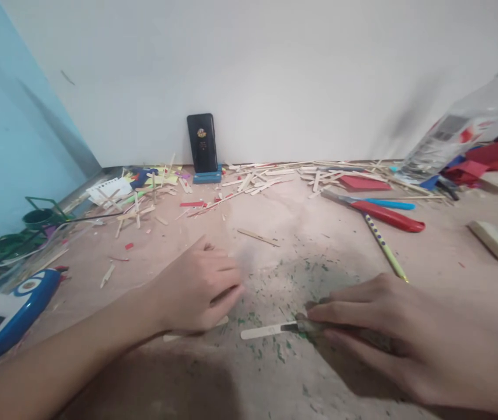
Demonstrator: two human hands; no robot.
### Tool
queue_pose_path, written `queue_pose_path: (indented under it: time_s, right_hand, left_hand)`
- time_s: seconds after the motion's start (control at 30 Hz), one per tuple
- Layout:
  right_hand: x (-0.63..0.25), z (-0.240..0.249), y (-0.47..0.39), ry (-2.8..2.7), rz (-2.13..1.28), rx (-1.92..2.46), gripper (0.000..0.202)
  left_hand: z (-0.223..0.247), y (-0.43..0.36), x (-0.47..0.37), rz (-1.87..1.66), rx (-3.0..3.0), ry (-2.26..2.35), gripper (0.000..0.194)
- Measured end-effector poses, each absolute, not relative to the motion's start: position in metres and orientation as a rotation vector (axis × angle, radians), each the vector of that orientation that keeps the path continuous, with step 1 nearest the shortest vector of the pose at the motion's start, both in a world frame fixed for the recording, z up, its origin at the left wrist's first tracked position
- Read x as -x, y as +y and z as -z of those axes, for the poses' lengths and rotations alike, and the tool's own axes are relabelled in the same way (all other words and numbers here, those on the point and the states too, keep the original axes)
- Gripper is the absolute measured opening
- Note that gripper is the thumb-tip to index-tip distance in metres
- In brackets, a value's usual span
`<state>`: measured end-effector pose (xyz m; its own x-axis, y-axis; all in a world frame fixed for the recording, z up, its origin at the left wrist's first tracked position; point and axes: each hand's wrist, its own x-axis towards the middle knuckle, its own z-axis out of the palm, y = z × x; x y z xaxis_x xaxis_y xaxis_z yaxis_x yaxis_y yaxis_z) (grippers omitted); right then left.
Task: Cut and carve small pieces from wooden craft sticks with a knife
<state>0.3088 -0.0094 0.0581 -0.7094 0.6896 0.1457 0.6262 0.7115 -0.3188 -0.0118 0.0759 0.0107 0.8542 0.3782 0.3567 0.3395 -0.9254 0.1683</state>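
Marked stick: a flat, pale wooden craft stick [260, 332] lies on the pinkish-brown tabletop [441, 256], its right end meeting a dark, slim object [290, 328]; all other places are given from this stick.
Right hand: the right hand [363, 326], just right of the stick, pinches the dark, slim object between thumb and fingers; most of that object is hidden, so its kind is unclear.
Left hand: the left hand [203, 286], left of the stick, has its fingers bent and close together, back of the hand upward; whether it grips anything cannot be told.
Under the left hand: a second pale wooden stick [172, 338], left of the marked stick, shows at both ends.
Green flecks: small dark-green shavings [281, 353] scatter around the stick.
Far side: a black upright phone [203, 143] on a blue stand [207, 175] stands well beyond the stick, a heap of loose wooden sticks [249, 182] beside it.
Right, beyond: a metal tool with red and blue handles [389, 216], a yellow dotted pencil [382, 245] and a clear plastic bottle [450, 131].
Far left: a blue rounded plastic case [43, 297].
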Motion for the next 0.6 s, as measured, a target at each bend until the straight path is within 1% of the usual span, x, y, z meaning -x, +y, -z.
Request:
queue_pose_path:
  time_s: [0.2, 0.37, 0.5, 0.6]
  right_hand:
    - [-0.311, -0.055, -0.011, -2.709, -0.483, 1.082, 0.026]
    - [-0.311, -0.050, -0.008, -2.710, -0.534, 1.084, 0.025]
    - [-0.312, -0.045, -0.008, -2.703, -0.556, 1.075, 0.024]
    - [-0.313, -0.045, -0.009, -2.699, -0.552, 1.079, 0.026]
  left_hand:
    - [-0.004, 0.061, 0.008, -0.591, -2.925, 0.251, 0.042]
    - [0.010, 0.049, 0.002, -0.554, -2.912, 0.188, 0.038]
    - [0.008, 0.049, 0.001, -0.516, -2.687, 0.253, 0.038]
    - [0.004, 0.052, 0.003, -0.485, -2.577, 0.295, 0.031]
